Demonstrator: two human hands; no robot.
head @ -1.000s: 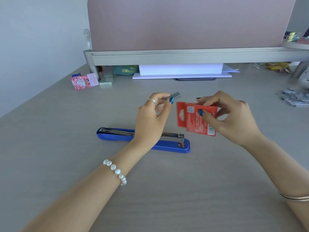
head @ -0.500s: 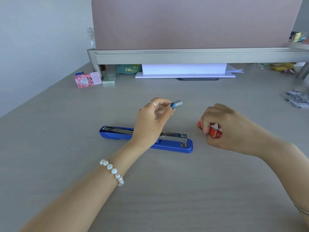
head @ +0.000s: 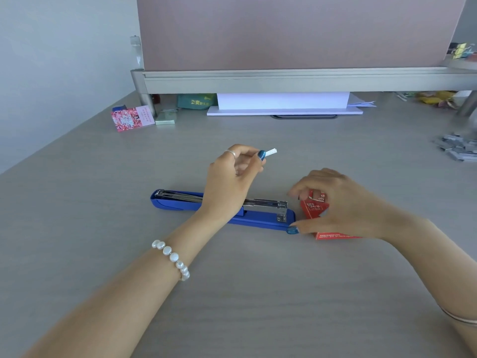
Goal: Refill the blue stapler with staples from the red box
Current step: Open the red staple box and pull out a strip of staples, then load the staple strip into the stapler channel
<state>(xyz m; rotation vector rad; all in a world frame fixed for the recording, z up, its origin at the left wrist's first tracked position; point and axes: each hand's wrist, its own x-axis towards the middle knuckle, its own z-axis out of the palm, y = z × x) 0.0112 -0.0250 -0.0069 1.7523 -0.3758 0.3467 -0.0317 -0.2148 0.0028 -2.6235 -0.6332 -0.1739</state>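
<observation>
Grey desk (head: pixel 103 228) spans the whole view; pink partition (head: pixel 284 32) on a metal rail closes the far edge. White paper stack (head: pixel 284 104) sits under the rail, w/ a green pouch (head: pixel 197 101) to its left. Blue stapler (head: pixel 224 210) lies flat at desk centre, opened out, metal staple channel exposed on top; its mid-section is hidden behind the left hand (head: pixel 232 182). That hand is raised above the stapler, thumb and forefinger pinching a short staple strip (head: pixel 271 151), which sticks out to the right. Right hand (head: pixel 335 205) rests low on the desk just right of the stapler's front end, fingers curled over the red box (head: pixel 313 206); grip vs. mere contact can't be told. Box is partly covered by that hand. Pink card packet (head: pixel 133 121) far left, loose staple pile (head: pixel 456 148) far right, both well apart from the work area.
</observation>
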